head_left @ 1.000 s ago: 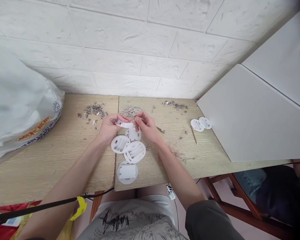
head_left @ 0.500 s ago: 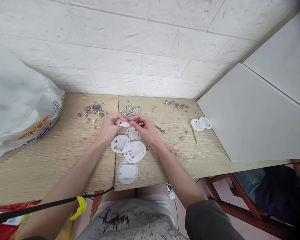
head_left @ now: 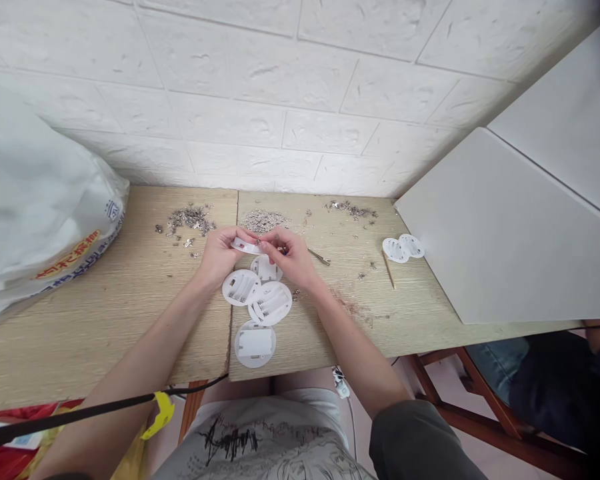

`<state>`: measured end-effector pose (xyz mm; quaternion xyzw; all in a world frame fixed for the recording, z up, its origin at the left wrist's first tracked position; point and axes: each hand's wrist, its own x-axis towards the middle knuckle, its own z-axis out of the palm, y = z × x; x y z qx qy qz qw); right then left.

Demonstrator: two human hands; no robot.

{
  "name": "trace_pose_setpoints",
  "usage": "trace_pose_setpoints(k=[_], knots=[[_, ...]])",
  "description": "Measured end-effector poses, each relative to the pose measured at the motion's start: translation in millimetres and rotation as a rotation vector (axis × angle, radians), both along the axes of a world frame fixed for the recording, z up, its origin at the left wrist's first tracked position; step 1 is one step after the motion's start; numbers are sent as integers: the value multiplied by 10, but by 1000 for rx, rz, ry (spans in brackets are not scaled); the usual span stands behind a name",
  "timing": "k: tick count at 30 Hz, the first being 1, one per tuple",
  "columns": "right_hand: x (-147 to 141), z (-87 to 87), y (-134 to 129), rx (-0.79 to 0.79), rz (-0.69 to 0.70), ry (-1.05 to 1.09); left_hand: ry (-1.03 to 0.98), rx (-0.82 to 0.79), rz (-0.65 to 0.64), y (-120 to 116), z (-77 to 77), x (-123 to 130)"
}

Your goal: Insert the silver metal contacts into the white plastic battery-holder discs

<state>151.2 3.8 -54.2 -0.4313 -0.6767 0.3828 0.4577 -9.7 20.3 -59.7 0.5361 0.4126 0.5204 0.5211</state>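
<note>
My left hand [head_left: 221, 252] grips a round white plastic battery holder [head_left: 247, 247] by its edge, tilted up above the table. Fingertips of my right hand [head_left: 290, 257] are pinched at the holder's right edge on a tiny metal contact [head_left: 259, 242], mostly hidden. From beneath the right hand sticks out the end of a slim metal tool [head_left: 320, 257]; whether the hand holds it, I cannot tell. Below the hands lie several more round white battery holders [head_left: 271, 303], some overlapping, some with battery slots facing up. One holder [head_left: 255, 344] rests nearest the table's front edge.
Small metal pieces lie in heaps at left [head_left: 191, 219], centre [head_left: 265, 221] and right [head_left: 353, 210]. Two white holders [head_left: 397, 250] and a wooden stick [head_left: 389, 270] are near a white panel [head_left: 460, 227]. A large white bag [head_left: 45, 200] stands left. Behind is a wall.
Hardly anything differs. Both hands stay at the same holder, with only a slight shift of the right fingers.
</note>
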Motion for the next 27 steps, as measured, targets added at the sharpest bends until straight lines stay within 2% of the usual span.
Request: trace_pose_setpoints(k=[9, 12, 16, 22, 27], knots=[[63, -24, 27, 223, 35, -182, 54, 1, -7, 25, -61, -11], [57, -53, 32, 240, 28, -219, 71, 8, 13, 33, -74, -12], [21, -51, 21, 171, 6, -197, 71, -8, 22, 29, -67, -8], [5, -30, 12, -67, -15, 64, -67, -88, -10, -12, 19, 22], [26, -42, 42, -91, -124, 135, -180, -225, 27, -24, 76, 38]])
